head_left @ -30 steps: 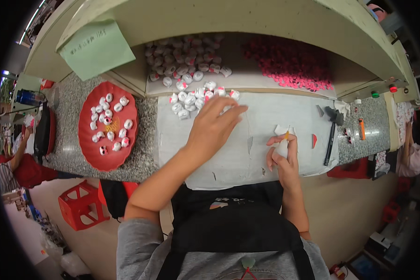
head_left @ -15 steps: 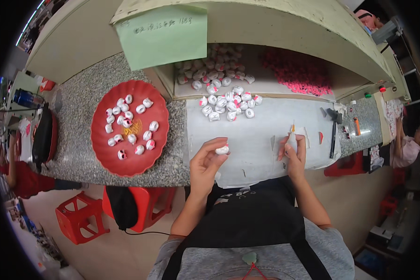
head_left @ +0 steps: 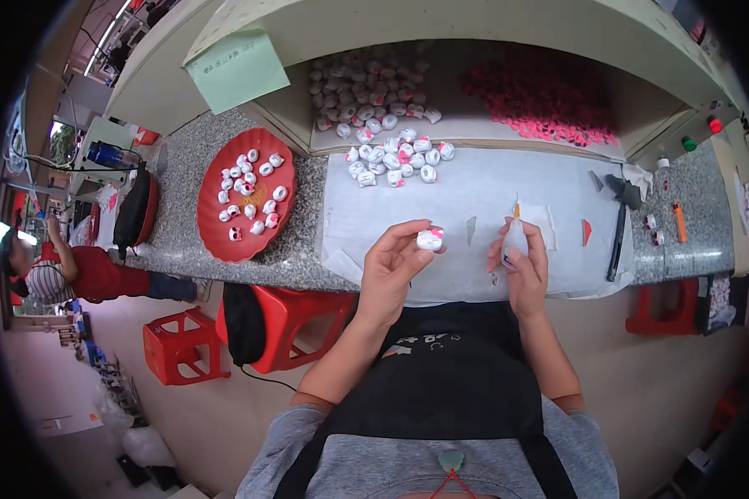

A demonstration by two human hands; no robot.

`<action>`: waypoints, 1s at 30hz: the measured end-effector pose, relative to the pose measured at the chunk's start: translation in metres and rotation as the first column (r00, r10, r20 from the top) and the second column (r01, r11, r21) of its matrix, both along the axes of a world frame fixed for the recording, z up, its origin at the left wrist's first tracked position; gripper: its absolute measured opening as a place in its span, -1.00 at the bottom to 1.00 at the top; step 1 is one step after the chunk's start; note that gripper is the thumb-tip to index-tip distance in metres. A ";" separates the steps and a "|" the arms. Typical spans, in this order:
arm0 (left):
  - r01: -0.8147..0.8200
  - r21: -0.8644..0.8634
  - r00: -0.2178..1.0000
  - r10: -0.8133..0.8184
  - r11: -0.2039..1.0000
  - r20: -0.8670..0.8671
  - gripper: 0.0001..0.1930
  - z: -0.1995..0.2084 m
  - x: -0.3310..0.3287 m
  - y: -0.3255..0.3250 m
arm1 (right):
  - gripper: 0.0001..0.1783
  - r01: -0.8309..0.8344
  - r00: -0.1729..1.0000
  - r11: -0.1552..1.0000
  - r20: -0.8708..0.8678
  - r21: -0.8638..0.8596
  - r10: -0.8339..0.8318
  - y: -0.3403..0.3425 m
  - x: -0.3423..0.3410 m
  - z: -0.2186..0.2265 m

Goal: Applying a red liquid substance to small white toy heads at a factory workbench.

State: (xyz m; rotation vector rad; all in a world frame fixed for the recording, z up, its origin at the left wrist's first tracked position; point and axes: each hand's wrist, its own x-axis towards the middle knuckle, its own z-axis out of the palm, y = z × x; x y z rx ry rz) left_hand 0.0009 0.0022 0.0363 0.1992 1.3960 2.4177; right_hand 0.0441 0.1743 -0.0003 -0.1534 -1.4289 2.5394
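Between the thumb and fingers of my left hand is a small white rounded piece with a pink patch on top. My right hand is wrapped round a small white squeeze bottle, its yellow nozzle and thin needle tip pointing up and away from me. The two hands are apart, above the white sheet on the bench. Beyond my left hand, a heap of similar white pieces lies at the sheet's far edge.
A red scalloped plate with several white pieces stands left. The shelf holds more white pieces and many pink pieces. A black pen-like tool and orange cutter lie right. Red stools stand below; another person is far left.
The view has swung and tilted, shifting the scene. My left hand now holds its white piece higher, with more of the pink patch showing. Both hands keep their hold.
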 end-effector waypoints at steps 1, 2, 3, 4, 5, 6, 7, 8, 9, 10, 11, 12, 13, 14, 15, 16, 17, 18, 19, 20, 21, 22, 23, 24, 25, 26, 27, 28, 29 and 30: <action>0.003 -0.014 1.000 -0.003 1.000 0.011 -0.66 0.000 -0.001 0.005 | -0.60 0.003 1.000 1.000 0.011 -0.014 -0.003 0.002 0.003 0.002; 0.009 -0.012 1.000 -0.009 1.000 0.026 -0.65 0.001 -0.002 0.010 | -0.58 0.044 0.999 0.992 -0.009 0.119 -0.044 0.004 0.006 0.005; 0.013 -0.005 0.999 -0.012 1.000 0.034 -0.64 0.002 -0.006 0.014 | -0.55 0.084 0.996 0.964 -0.039 0.252 -0.077 0.008 0.006 0.009; 0.012 -0.011 0.999 -0.012 1.000 0.041 -0.64 0.000 -0.008 0.018 | -0.55 0.082 0.997 0.965 -0.032 0.248 -0.077 0.012 0.007 0.014; 0.012 -0.022 0.999 -0.011 1.000 0.030 -0.64 -0.002 -0.011 0.020 | -0.53 0.064 0.997 0.945 -0.062 0.319 -0.047 0.017 0.008 0.019; 0.016 -0.032 1.000 -0.015 0.999 0.022 -0.63 -0.004 -0.012 0.023 | -0.52 0.050 0.996 0.919 -0.085 0.391 -0.018 0.020 0.010 0.024; 0.018 -0.032 0.999 -0.017 0.999 0.032 -0.63 -0.005 -0.013 0.026 | -0.59 0.076 0.997 0.931 -0.058 0.358 -0.059 0.020 0.010 0.030; 0.026 -0.016 0.999 -0.026 1.000 0.037 -0.63 -0.005 -0.015 0.028 | -0.59 0.073 0.997 0.930 -0.049 0.359 -0.059 0.023 0.008 0.030; 0.033 0.001 0.998 -0.034 0.999 0.044 -0.62 -0.005 -0.015 0.030 | -0.64 0.115 0.992 0.935 -0.090 0.335 -0.090 0.026 0.008 0.030; 0.033 0.005 0.998 -0.033 0.999 0.054 -0.62 -0.004 -0.016 0.032 | -0.67 0.157 0.984 0.937 -0.131 0.311 -0.121 0.027 0.007 0.031; 0.038 0.020 0.998 -0.039 0.999 0.048 -0.62 -0.002 -0.017 0.034 | -0.67 0.153 0.985 0.936 -0.123 0.316 -0.119 0.025 0.006 0.039; 0.044 0.037 0.998 -0.045 0.998 0.036 -0.63 -0.001 -0.020 0.037 | -0.65 0.211 0.975 0.961 -0.112 0.181 -0.193 0.021 0.001 0.050; 0.042 0.044 0.998 -0.044 0.998 0.037 -0.63 -0.002 -0.021 0.038 | -0.61 0.269 0.960 0.962 -0.092 0.044 -0.264 0.019 -0.003 0.057; 0.054 0.045 0.998 -0.054 0.998 0.010 -0.63 -0.002 -0.023 0.039 | -0.61 0.267 0.961 0.962 -0.093 0.050 -0.262 0.019 -0.005 0.059; 0.070 0.043 0.997 -0.069 0.997 -0.018 -0.63 -0.003 -0.025 0.038 | -0.59 0.311 0.941 0.947 -0.166 0.077 -0.295 0.017 -0.007 0.059; 0.072 0.047 0.997 -0.071 0.996 -0.019 -0.63 -0.003 -0.027 0.037 | -0.58 0.355 0.915 0.929 -0.238 0.100 -0.324 0.015 -0.009 0.059; 0.074 0.046 0.997 -0.073 0.996 -0.018 -0.63 -0.004 -0.028 0.034 | -0.57 0.426 0.882 0.878 -0.317 0.219 -0.349 0.013 -0.012 0.059; 0.074 0.046 0.997 -0.073 0.996 -0.019 -0.64 -0.005 -0.029 0.033 | -0.57 0.425 0.882 0.877 -0.320 0.222 -0.346 0.011 -0.013 0.057; 0.072 0.050 0.997 -0.071 0.996 -0.020 -0.64 -0.006 -0.031 0.031 | -0.57 0.451 0.866 0.820 -0.393 0.351 -0.308 0.007 -0.013 0.055; 0.056 0.045 0.998 -0.055 0.997 -0.025 -0.63 -0.007 -0.032 0.028 | -0.56 0.478 0.851 0.743 -0.458 0.468 -0.259 0.004 -0.013 0.052; 0.039 0.040 0.999 -0.038 0.998 -0.027 -0.63 -0.009 -0.032 0.027 | -0.55 0.497 0.845 0.695 -0.474 0.520 -0.248 0.000 -0.012 0.053; 0.036 0.044 0.999 -0.035 0.998 -0.021 -0.63 -0.010 -0.033 0.026 | -0.55 0.491 0.848 0.694 -0.470 0.526 -0.244 -0.002 -0.014 0.051; 0.027 0.054 0.999 -0.025 0.998 -0.032 -0.63 -0.011 -0.035 0.026 | -0.55 0.487 0.842 0.662 -0.508 0.569 -0.182 -0.003 -0.015 0.049; 0.016 0.062 0.999 -0.014 0.998 -0.039 -0.63 -0.012 -0.035 0.024 | -0.55 0.481 0.835 0.629 -0.539 0.610 -0.116 -0.005 -0.015 0.046; 0.011 0.064 1.000 -0.010 0.998 -0.027 -0.63 -0.014 -0.034 0.023 | -0.56 0.457 0.843 0.630 -0.532 0.628 -0.081 -0.006 -0.016 0.047; 0.006 0.071 1.000 -0.003 0.997 -0.031 -0.62 -0.015 -0.034 0.022 | -0.56 0.447 0.850 0.631 -0.521 0.634 -0.078 -0.008 -0.016 0.045; 0.001 0.077 0.999 0.002 0.997 -0.039 -0.62 -0.015 -0.035 0.021 | -0.56 0.456 0.842 0.645 -0.532 0.614 -0.088 -0.011 -0.018 0.045; -0.002 0.078 1.000 0.004 0.997 -0.029 -0.62 -0.016 -0.036 0.020 | -0.57 0.464 0.834 0.658 -0.543 0.593 -0.099 -0.013 -0.018 0.044; -0.006 0.077 1.000 0.008 0.997 -0.028 -0.62 -0.017 -0.036 0.019 | -0.57 0.457 0.839 0.659 -0.535 0.598 -0.097 -0.015 -0.019 0.043; -0.009 0.076 1.000 0.011 0.997 -0.028 -0.62 -0.019 -0.037 0.018 | -0.57 0.459 0.839 0.654 -0.535 0.602 -0.096 -0.016 -0.019 0.043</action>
